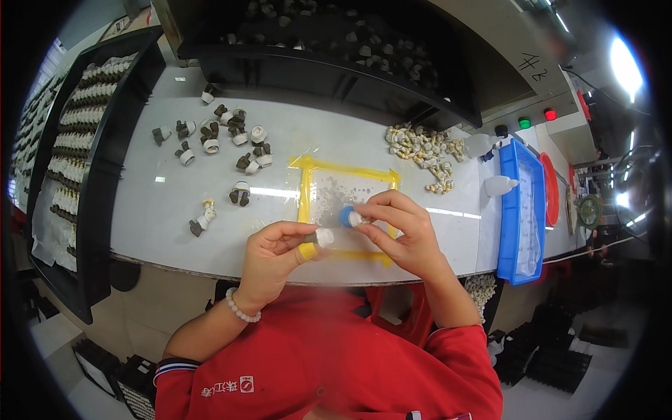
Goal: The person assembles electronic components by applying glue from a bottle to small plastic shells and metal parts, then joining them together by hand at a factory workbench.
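The left hand (274, 253) pinches a small white and dark part (323, 237) near the middle of the frame, with its fingers closed tight on it. The right hand (404, 234) holds a small blue cap (348, 216) with a bit of white behind it, its fingers clamped on that too. The two bits sit just beside each other, above the yellow tape square (306, 192) on the white desk (175, 203). To do this well, I think the hands should line the two bits up straight, hold them steady and push gently. More finished parts (231, 136) lie at the upper left, and a pile of pale parts (423, 150) at the upper right. A blue tray (514, 210) stands at the right.
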Demonstrator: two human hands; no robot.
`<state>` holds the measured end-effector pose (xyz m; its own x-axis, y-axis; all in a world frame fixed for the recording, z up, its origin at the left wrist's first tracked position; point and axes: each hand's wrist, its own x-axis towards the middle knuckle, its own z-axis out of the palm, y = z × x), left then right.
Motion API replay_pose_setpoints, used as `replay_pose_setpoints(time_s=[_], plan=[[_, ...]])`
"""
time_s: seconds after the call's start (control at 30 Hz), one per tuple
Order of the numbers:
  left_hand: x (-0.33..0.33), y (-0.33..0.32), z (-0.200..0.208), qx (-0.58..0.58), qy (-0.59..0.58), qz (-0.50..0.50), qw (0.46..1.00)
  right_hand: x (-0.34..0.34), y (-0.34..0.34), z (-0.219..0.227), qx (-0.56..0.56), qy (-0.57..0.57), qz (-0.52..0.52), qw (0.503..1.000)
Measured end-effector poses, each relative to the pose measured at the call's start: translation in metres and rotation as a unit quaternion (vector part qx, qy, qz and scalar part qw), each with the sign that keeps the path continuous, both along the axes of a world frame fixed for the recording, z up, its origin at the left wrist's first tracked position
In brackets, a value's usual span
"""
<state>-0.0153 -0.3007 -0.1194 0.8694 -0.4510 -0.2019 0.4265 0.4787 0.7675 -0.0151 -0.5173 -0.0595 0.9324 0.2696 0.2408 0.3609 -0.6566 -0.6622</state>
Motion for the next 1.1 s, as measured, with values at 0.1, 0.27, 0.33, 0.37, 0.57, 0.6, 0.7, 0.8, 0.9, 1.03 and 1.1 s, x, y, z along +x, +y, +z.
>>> replay_pose_setpoints(time_s=[0.1, 0.27, 0.33, 0.37, 0.57, 0.6, 0.7, 0.8, 0.9, 1.03, 1.1], plan=[[0.0, 0.001, -0.004, -0.003, -0.005, 0.001, 1.0, -0.005, 0.007, 0.005, 0.062, 0.059, 0.005, 0.996], [-0.001, 0.001, -0.006, -0.005, -0.006, 0.001, 1.0, -0.007, 0.013, 0.0, 0.1, 0.094, 0.029, 0.99], [-0.002, 0.001, -0.004, 0.004, -0.005, 0.002, 1.0, -0.007, 0.015, 0.0, 0.083, 0.098, 0.028, 0.991], [-0.003, 0.0, -0.004, 0.004, -0.004, 0.002, 1.0, -0.007, 0.016, -0.001, 0.084, 0.099, 0.029, 0.991], [-0.006, 0.0, -0.006, 0.037, -0.031, -0.006, 0.999, -0.013, 0.019, -0.006, 0.114, 0.124, 0.017, 0.986], [-0.006, 0.001, -0.008, 0.039, -0.037, -0.008, 0.999, -0.014, 0.018, -0.009, 0.131, 0.124, 0.022, 0.983], [-0.003, 0.001, -0.006, 0.023, -0.028, -0.028, 0.999, -0.014, 0.016, -0.013, 0.152, 0.122, 0.026, 0.98], [-0.009, 0.005, 0.003, 0.05, -0.033, -0.045, 0.997, -0.017, 0.005, -0.012, 0.136, 0.131, 0.037, 0.981], [-0.014, 0.025, 0.009, 0.197, -0.193, -0.01, 0.961, -0.016, -0.023, -0.012, 0.019, 0.06, -0.009, 0.998], [-0.014, 0.063, 0.005, 0.446, -0.498, 0.114, 0.735, -0.014, -0.076, -0.011, -0.155, -0.059, -0.204, 0.965], [-0.013, 0.077, 0.003, 0.499, -0.547, 0.16, 0.653, -0.011, -0.088, -0.012, -0.183, -0.074, -0.21, 0.958]])
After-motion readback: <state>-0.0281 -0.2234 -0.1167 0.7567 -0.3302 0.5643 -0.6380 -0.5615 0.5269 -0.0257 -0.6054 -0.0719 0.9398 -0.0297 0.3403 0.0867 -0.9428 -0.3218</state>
